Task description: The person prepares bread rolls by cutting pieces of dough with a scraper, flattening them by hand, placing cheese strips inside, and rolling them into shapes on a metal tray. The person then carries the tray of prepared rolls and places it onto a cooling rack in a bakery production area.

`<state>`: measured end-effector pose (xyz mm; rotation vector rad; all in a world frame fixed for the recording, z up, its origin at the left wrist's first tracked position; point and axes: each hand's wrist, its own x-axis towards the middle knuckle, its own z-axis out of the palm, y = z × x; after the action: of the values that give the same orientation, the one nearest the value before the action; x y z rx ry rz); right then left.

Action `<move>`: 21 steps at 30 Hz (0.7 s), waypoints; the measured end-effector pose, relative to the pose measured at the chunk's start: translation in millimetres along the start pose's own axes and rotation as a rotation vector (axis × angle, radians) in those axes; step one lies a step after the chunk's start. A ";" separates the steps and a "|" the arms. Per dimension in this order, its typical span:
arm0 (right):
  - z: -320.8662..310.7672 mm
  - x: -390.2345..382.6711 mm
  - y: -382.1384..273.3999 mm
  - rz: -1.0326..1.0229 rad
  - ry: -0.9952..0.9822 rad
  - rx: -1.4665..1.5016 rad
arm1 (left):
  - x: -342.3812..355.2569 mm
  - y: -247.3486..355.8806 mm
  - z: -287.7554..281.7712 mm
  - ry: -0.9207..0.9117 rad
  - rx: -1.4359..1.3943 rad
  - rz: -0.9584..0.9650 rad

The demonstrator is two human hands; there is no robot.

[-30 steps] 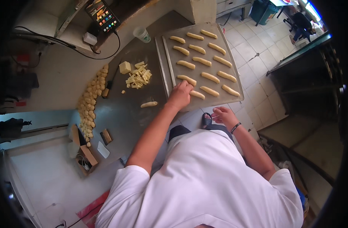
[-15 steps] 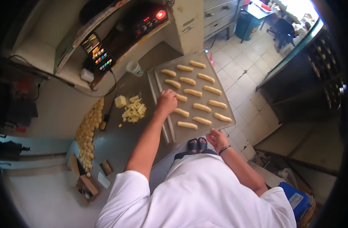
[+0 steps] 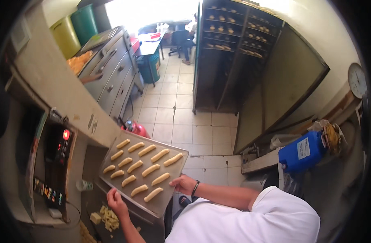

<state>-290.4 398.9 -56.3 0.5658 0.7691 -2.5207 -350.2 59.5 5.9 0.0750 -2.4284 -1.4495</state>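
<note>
Clearly, fifteen pale, stick-shaped dough pieces (image 3: pixel 150 170) lie on the grey rectangular metal tray (image 3: pixel 166 193). The right hand (image 3: pixel 183 185) grasps the tray's right edge; the left hand (image 3: pixel 117 202) curls beside its left edge, whether gripping I cannot tell. Left of the tray are one translucent plastic cup (image 3: pixel 84 185), one yellow block (image 3: pixel 95 218) and jumbled yellow sticks (image 3: pixel 109 220), uncountable.

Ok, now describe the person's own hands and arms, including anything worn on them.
The left hand and right hand are both ungloved. A narrow dark band circles the right wrist; the left shows none. A plain white short sleeve covers the right upper arm; the left sleeve is out of view.
</note>
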 end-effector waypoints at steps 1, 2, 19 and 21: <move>-1.1 -9.9 -9.9 -0.020 0.013 0.051 | -0.6 6.3 0.6 0.019 -0.014 -0.065; -3.5 -16.0 -21.1 -0.037 0.009 0.055 | 3.3 9.4 -0.8 0.067 -0.072 -0.070; -316.2 -58.5 -351.0 -0.758 0.507 0.442 | 52.1 144.9 265.6 -0.329 -0.137 -0.446; -348.4 -71.5 -399.0 -0.926 0.575 0.469 | 58.8 156.2 306.8 -0.412 -0.040 -0.439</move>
<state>-351.2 926.1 -119.7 1.3982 0.7237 -3.4864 -477.5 384.4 20.4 0.3526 -2.8378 -1.8517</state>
